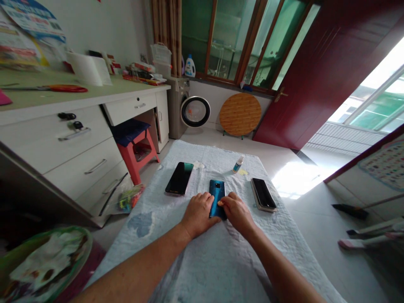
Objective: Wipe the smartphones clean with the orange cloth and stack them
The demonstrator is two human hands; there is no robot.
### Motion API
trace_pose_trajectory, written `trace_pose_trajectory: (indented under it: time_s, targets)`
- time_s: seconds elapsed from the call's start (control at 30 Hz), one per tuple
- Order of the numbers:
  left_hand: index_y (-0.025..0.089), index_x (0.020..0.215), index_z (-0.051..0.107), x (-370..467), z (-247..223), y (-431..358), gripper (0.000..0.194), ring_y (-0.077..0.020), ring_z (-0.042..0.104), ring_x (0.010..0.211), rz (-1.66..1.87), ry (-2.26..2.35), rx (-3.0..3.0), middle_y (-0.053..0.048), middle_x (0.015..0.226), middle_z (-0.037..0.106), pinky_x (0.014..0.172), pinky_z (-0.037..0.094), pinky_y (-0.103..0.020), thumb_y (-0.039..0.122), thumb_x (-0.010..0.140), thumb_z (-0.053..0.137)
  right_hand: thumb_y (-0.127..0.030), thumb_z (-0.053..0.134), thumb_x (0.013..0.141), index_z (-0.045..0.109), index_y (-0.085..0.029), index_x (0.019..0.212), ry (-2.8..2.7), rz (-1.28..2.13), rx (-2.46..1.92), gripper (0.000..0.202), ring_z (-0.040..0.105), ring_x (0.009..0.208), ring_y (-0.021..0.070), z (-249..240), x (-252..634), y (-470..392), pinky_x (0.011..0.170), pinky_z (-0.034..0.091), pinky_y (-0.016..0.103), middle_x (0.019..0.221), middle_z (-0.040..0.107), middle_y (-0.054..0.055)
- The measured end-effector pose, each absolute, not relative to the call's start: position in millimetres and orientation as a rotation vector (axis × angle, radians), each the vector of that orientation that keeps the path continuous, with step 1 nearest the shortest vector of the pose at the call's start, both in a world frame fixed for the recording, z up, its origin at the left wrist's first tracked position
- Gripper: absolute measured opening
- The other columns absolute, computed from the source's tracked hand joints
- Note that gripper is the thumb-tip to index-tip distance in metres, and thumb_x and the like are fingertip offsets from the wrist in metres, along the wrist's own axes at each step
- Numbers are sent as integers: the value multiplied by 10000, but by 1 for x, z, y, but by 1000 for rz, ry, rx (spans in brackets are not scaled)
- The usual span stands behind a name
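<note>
A blue smartphone lies back side up on the cloth-covered table, its camera block at the far end. My left hand grips it, fingers along its left edge and thumb at its near end. My right hand is closed in a pinch over the phone's right side. A small pale orange spot shows at its fingertips; whether it is a held thing or a fingertip is unclear. To the left lies a larger black-screened device. On the right rests another dark-screened phone. Beyond stands a small spray bottle.
The light blue patterned cloth covers the table. A white-fronted desk with a red stool runs along the left. A waste bin stands at the lower left. Behind are a washing machine and a round wooden tabletop.
</note>
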State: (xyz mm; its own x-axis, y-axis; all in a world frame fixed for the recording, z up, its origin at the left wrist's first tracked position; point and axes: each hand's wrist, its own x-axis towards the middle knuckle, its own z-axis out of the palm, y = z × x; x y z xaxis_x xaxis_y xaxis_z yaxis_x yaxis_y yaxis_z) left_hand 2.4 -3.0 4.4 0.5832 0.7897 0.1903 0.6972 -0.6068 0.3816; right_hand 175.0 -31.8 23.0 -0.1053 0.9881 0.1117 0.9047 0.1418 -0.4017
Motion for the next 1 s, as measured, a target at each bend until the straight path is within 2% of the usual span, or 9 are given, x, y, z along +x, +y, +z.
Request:
trace_pose_trajectory:
  time_s: [0.43, 0.67, 0.8, 1.0]
  targets:
    - [177, 1158, 571, 2, 2, -3, 603, -310, 538, 1069, 521, 1242, 2543, -116, 1157, 585, 951, 410, -428, 589, 733, 683, -245, 448, 922, 721, -197, 909, -1976, 122, -2091, 277, 578, 857, 154, 18, 183, 51, 745, 376, 235, 934, 625, 65]
    - [182, 1170, 569, 1, 5, -3, 624, -307, 540, 1063, 495, 1229, 2530, -114, 1153, 586, 942, 415, -428, 637, 749, 646, -164, 424, 891, 721, -138, 943, -2147, 127, -2208, 302, 597, 955, 180, 20, 192, 73, 788, 392, 235, 949, 680, 111]
    - [194, 1166, 569, 1, 5, -2, 597, -303, 537, 1073, 459, 1246, 2534, -108, 1165, 587, 953, 409, -423, 584, 731, 695, -128, 483, 834, 743, -149, 919, -2284, 197, -2178, 274, 613, 957, 190, 27, 188, 90, 792, 403, 238, 947, 710, 113]
    - [192, 1144, 559, 2, 5, -2, 586, -293, 547, 1057, 468, 1259, 2543, -102, 1172, 592, 929, 425, -412, 528, 702, 746, -140, 474, 844, 747, -142, 956, -2441, 262, -2129, 295, 638, 929, 202, 35, 168, 106, 779, 423, 249, 993, 711, 135]
